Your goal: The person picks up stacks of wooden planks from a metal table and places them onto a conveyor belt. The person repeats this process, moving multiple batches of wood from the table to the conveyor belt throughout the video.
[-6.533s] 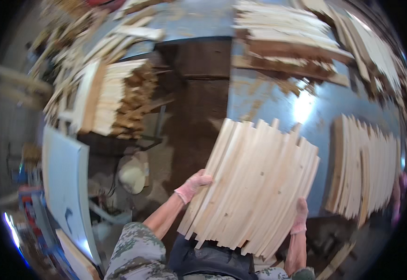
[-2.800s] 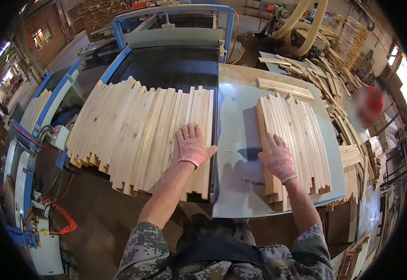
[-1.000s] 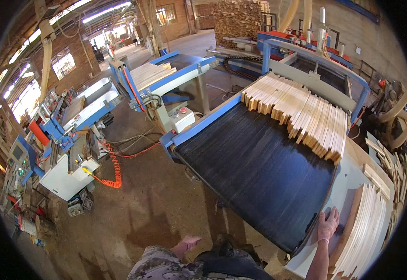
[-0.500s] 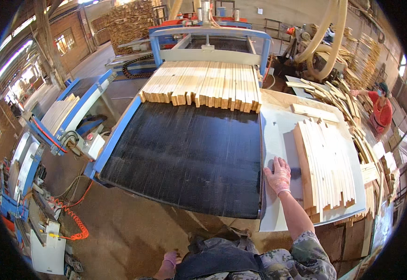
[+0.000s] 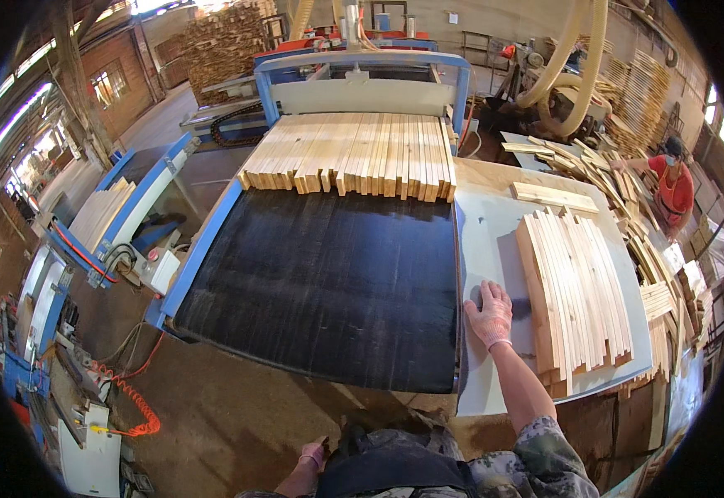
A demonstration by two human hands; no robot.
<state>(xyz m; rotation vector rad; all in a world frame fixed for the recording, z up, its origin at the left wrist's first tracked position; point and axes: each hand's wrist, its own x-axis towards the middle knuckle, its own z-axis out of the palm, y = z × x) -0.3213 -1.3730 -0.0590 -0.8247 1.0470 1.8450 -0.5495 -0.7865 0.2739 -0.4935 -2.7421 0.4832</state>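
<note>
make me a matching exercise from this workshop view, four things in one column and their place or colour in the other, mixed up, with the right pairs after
Things:
1. right hand
2. coiled hose
3. row of wooden strips
4. left hand

Places or colours:
A. at the far end of the black conveyor belt
B. near the picture's bottom edge
C. between the belt and a stack of strips
D. orange

Pairs: 1-C, 2-D, 3-A, 4-B

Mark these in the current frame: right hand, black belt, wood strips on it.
Right hand [image 5: 490, 318], head view: back of the gloved hand.
Black belt [image 5: 320, 286], head view: bare middle stretch.
Wood strips [image 5: 349, 149], head view: top faces, mid-row.
</note>
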